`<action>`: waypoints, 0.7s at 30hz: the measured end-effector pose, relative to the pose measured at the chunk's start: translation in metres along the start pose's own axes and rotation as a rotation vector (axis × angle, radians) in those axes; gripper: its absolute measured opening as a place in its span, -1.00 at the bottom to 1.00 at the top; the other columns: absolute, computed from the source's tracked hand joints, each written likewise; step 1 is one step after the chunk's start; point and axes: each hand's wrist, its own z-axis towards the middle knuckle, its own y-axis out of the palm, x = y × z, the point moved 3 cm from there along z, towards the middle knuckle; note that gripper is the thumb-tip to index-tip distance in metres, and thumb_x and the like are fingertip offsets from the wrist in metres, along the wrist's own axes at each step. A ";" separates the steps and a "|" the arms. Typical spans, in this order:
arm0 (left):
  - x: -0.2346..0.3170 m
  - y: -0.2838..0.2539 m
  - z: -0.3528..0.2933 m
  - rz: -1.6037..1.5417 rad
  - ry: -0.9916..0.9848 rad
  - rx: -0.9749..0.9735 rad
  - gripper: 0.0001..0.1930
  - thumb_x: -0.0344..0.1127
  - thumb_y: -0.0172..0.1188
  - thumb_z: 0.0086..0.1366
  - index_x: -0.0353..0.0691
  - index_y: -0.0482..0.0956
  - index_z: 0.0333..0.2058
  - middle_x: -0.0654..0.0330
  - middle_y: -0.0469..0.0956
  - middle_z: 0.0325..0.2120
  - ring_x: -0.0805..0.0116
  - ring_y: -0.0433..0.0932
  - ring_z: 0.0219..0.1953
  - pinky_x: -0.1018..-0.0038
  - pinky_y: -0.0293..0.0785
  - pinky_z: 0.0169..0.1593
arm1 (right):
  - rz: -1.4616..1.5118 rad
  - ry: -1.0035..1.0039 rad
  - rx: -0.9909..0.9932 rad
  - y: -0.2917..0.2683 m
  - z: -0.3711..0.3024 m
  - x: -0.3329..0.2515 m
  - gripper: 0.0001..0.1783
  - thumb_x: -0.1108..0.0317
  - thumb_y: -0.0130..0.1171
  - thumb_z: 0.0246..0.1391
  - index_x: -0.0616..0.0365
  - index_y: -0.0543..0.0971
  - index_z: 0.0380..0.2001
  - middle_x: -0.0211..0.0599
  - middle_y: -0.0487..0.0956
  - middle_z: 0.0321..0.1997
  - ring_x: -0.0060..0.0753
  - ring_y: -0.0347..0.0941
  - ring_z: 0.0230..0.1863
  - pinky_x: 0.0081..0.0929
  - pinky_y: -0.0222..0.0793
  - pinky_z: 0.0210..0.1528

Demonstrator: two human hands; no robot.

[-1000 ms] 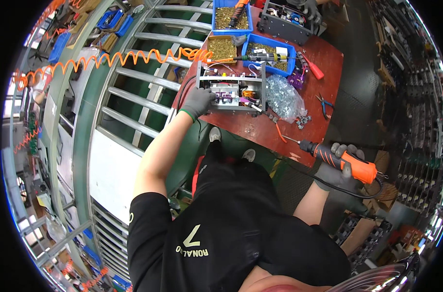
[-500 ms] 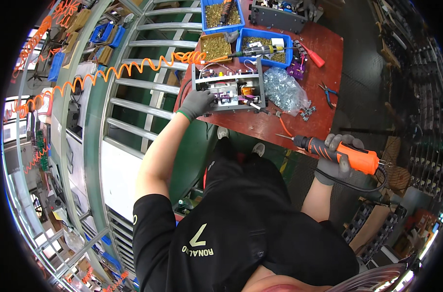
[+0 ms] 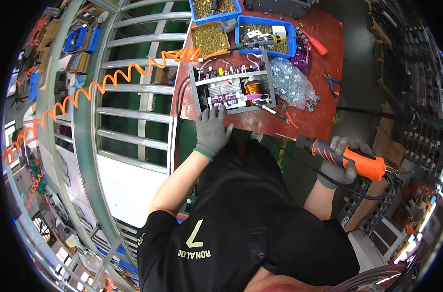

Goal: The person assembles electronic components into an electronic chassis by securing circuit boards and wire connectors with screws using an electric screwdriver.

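My left hand (image 3: pixel 212 130), in a grey glove, is open with its fingers stretched toward the near edge of an open metal chassis (image 3: pixel 194 97). Its fingertips lie at that edge, by the left corner; whether they press on it I cannot tell. Inside the chassis are a finned metal heatsink (image 3: pixel 225 88), purple parts and a copper-coloured coil (image 3: pixel 252 89). My right hand (image 3: pixel 345 163), also gloved, is wrapped round an orange-and-black electric screwdriver (image 3: pixel 365 164). The thin bit points left, off the table's near right edge, and a black cord hangs from the back end.
On the red table (image 3: pixel 314 124), a clear bag of small metal parts (image 3: pixel 292 82) lies right of the chassis. Behind stand blue bins of screws (image 3: pixel 293 47), a second screwdriver (image 3: pixel 260 42) lying across one. Pliers (image 3: pixel 331 82) lie far right. An orange coiled hose (image 3: pixel 105 82) crosses metal rollers (image 3: pixel 129 114).
My left hand has moved off the chassis's left end, toward me and to the right, with its fingers now at the near edge. My right hand keeps hold of the electric screwdriver.
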 end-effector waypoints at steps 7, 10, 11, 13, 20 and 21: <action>-0.016 -0.003 0.015 -0.089 -0.023 -0.068 -0.38 0.06 0.16 0.20 -0.11 0.39 0.18 0.14 0.41 0.08 0.13 0.36 0.12 0.14 0.24 0.15 | -0.134 -0.016 -0.027 0.040 0.001 0.017 -0.35 0.42 0.26 -0.01 0.07 0.38 0.21 -0.23 0.54 -0.01 -0.33 0.53 -0.26 -0.33 0.38 -0.23; -0.020 -0.003 0.019 -0.140 -0.009 -0.091 -0.40 0.03 0.17 0.19 -0.08 0.41 0.16 0.17 0.41 0.06 0.18 0.37 0.11 0.16 0.26 0.12 | -0.118 0.017 -0.025 0.051 0.004 0.024 -0.36 0.42 0.27 -0.01 0.08 0.39 0.19 -0.20 0.54 0.01 -0.31 0.54 -0.26 -0.33 0.39 -0.23; -0.021 -0.003 0.020 -0.149 -0.007 -0.099 -0.40 0.03 0.17 0.19 -0.08 0.41 0.16 0.17 0.41 0.06 0.18 0.37 0.11 0.16 0.26 0.12 | -0.127 0.025 -0.023 0.052 0.005 0.026 -0.36 0.42 0.27 -0.01 0.08 0.39 0.19 -0.20 0.54 0.01 -0.31 0.54 -0.26 -0.33 0.39 -0.23; -0.025 -0.005 0.020 -0.144 -0.004 -0.101 -0.43 0.00 0.19 0.19 -0.05 0.43 0.16 0.19 0.43 0.03 0.22 0.39 0.07 0.18 0.28 0.11 | -0.095 0.027 -0.036 0.050 0.009 0.032 -0.36 0.41 0.28 -0.02 0.08 0.38 0.19 -0.18 0.54 0.01 -0.31 0.54 -0.26 -0.33 0.40 -0.24; -0.022 0.002 0.017 -0.120 0.008 -0.075 -0.44 -0.04 0.19 0.19 -0.01 0.41 0.17 0.21 0.46 -0.03 0.24 0.43 0.02 0.16 0.28 0.11 | -0.039 0.060 -0.038 0.043 0.016 0.031 -0.33 0.41 0.29 -0.02 0.06 0.37 0.21 -0.17 0.55 0.02 -0.32 0.55 -0.27 -0.34 0.40 -0.22; -0.021 0.001 0.017 -0.114 -0.008 -0.059 -0.44 -0.05 0.19 0.19 -0.01 0.41 0.17 0.20 0.46 -0.03 0.24 0.43 0.02 0.15 0.27 0.11 | -0.014 0.073 -0.072 0.040 0.019 0.031 -0.33 0.42 0.29 -0.02 0.04 0.37 0.22 -0.18 0.55 0.03 -0.33 0.55 -0.27 -0.35 0.40 -0.22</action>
